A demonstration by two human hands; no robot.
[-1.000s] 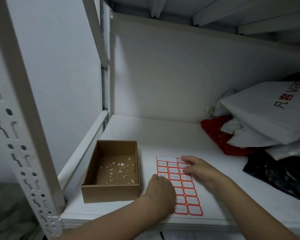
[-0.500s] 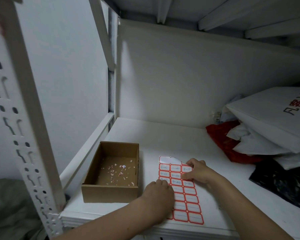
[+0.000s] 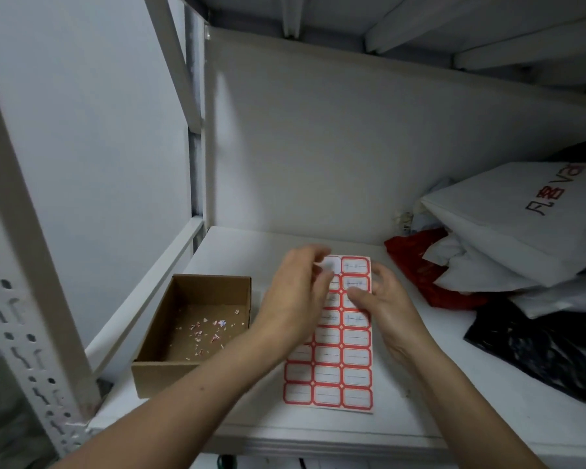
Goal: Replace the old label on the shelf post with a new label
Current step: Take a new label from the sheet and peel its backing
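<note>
A sheet of red-bordered labels (image 3: 339,363) lies flat on the white shelf board (image 3: 454,401). My left hand (image 3: 295,299), blurred by motion, is over the sheet's top left corner. Its thumb and fingertips pinch a pale label (image 3: 329,265) there. My right hand (image 3: 386,299) rests on the sheet's right column, with thumb and fingertips pressing the paper down. The white perforated shelf post (image 3: 27,299) stands at the far left, apart from both hands. I see no label on the part of the post in view.
An open cardboard box (image 3: 149,370) with several small paper scraps inside sits left of the sheet. White, red and black bags (image 3: 508,238) are piled at the right of the shelf. An upper shelf hangs overhead.
My left hand has moved from the sheet's lower left up to its top left corner and closed on a label. The right hand has shifted slightly on the sheet. The camera view has shifted.
</note>
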